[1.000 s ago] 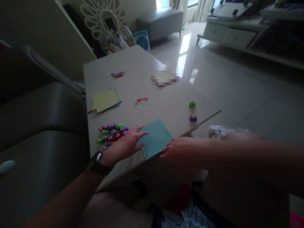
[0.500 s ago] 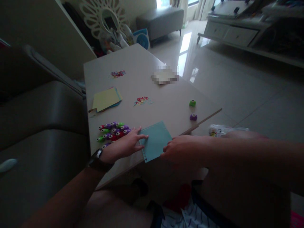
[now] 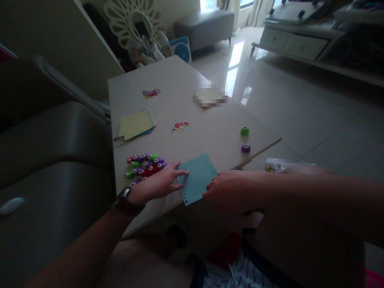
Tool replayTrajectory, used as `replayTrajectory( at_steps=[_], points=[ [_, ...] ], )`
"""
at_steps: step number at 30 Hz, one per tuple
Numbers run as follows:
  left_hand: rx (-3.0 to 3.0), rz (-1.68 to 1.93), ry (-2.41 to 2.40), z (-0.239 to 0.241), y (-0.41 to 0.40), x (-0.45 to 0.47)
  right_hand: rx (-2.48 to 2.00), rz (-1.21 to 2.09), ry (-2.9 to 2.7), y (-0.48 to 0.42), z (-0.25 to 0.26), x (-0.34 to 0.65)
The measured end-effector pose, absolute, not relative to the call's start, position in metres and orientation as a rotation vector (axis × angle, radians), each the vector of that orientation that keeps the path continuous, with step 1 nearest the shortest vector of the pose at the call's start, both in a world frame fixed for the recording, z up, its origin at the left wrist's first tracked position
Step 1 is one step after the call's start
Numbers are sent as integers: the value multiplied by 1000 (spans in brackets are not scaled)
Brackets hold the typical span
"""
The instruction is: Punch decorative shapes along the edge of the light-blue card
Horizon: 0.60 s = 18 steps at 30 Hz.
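Note:
A light blue paper sheet (image 3: 196, 178) with small holes punched along its left edge lies at the near edge of the beige table (image 3: 180, 76), overhanging it a little. My left hand (image 3: 156, 184), with a dark watch on the wrist, lies flat with its fingertips on the sheet's left edge. My right hand (image 3: 231, 190) is curled around the sheet's right near corner. A cluster of small purple, red and green craft punches (image 3: 144, 165) sits just left of my left hand.
A green punch (image 3: 244, 131) and a purple punch (image 3: 245, 148) stand near the table's right edge. A stack of coloured paper (image 3: 135, 125), two little confetti heaps (image 3: 180, 127) and a blurred white item (image 3: 210, 95) lie farther back. A grey sofa (image 3: 54, 132) borders the left.
The blue sheet has slid slightly toward the near edge under both hands. My left fingers have drawn closer together on its left edge.

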<state>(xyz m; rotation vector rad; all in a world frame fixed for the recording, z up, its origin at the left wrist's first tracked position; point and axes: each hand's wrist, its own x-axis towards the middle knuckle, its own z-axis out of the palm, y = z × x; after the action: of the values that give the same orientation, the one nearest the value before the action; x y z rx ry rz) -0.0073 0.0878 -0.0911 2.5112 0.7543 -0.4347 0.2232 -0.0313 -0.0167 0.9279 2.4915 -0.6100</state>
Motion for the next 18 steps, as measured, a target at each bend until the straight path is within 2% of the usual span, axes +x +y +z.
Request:
replayTrajectory(
  at_steps=[18],
  points=[
    [2514,-404,755,-95,89,-10,957,-638,2519,-33,-20,225]
  ],
)
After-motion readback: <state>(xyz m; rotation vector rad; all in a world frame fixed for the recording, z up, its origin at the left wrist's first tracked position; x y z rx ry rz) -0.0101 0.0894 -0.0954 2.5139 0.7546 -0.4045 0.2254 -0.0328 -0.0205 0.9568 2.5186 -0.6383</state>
